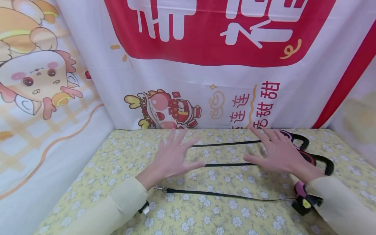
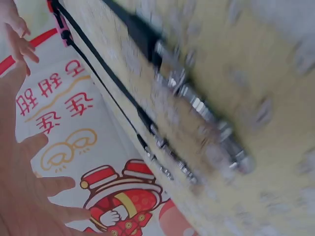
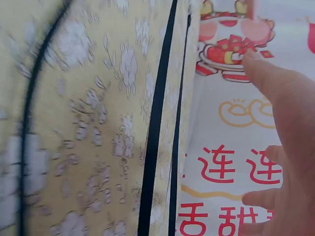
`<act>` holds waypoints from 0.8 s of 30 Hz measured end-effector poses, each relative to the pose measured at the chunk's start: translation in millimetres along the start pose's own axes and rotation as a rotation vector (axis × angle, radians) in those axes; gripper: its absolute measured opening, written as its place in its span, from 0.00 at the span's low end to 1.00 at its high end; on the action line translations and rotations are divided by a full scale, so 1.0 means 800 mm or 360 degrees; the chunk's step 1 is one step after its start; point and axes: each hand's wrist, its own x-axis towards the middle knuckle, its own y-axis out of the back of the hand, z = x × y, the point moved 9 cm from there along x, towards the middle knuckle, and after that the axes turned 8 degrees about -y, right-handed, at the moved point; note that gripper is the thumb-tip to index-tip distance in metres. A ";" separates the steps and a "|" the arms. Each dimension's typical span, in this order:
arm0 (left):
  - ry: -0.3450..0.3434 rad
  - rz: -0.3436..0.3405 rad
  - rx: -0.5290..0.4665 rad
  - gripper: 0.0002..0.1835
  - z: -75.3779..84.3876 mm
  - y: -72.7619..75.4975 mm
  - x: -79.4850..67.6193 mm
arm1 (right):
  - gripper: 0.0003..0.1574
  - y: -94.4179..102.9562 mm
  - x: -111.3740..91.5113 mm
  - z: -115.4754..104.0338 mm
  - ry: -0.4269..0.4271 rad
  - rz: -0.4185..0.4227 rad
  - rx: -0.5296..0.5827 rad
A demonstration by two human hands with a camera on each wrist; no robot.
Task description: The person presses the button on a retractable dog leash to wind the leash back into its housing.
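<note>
Three retractable dog leashes lie side by side on the flowered cloth. The nearest has a pink and black handle [image 1: 300, 189] at the right and its thin black strap [image 1: 217, 195] drawn out leftward. Behind it are the middle leash's strap [image 1: 229, 165] with a red and black handle [image 1: 307, 157], and the far leash's strap [image 1: 226, 143] with a purple and black handle [image 1: 301, 141]. Metal clips [image 2: 199, 105] show in the left wrist view. My left hand [image 1: 173, 156] is spread above the left ends of the straps. My right hand [image 1: 279, 151], also spread, is near the handles. Both hold nothing.
Yellow flowered cloth [image 1: 191, 215] covers the table. Printed white fabric [image 1: 205, 75] hangs along its back edge, with more on the left [image 1: 44, 140] and right [image 1: 355, 120] sides. A small black and white object [image 1: 144, 208] shows beside the left sleeve.
</note>
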 end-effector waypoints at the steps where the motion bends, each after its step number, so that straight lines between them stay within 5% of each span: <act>1: -0.0007 0.0007 -0.0023 0.50 0.001 0.002 -0.006 | 0.70 0.002 -0.005 0.002 0.0009 0.0000 0.0040; 7: -0.0060 0.0048 -0.0237 0.42 0.008 0.007 -0.040 | 0.63 0.011 -0.042 0.029 0.0007 -0.0013 0.0377; 14: -0.0036 0.0020 -0.0799 0.33 0.003 -0.001 -0.079 | 0.52 -0.002 -0.091 0.088 -0.0147 -0.0102 0.0762; 20: 0.0004 -0.0125 -0.1128 0.32 -0.009 -0.018 -0.104 | 0.47 -0.016 -0.129 0.140 -0.0266 -0.0036 0.0758; 24: 0.0097 -0.0196 -0.1198 0.33 -0.023 -0.027 -0.116 | 0.42 -0.023 -0.150 0.170 -0.0360 0.0072 0.0769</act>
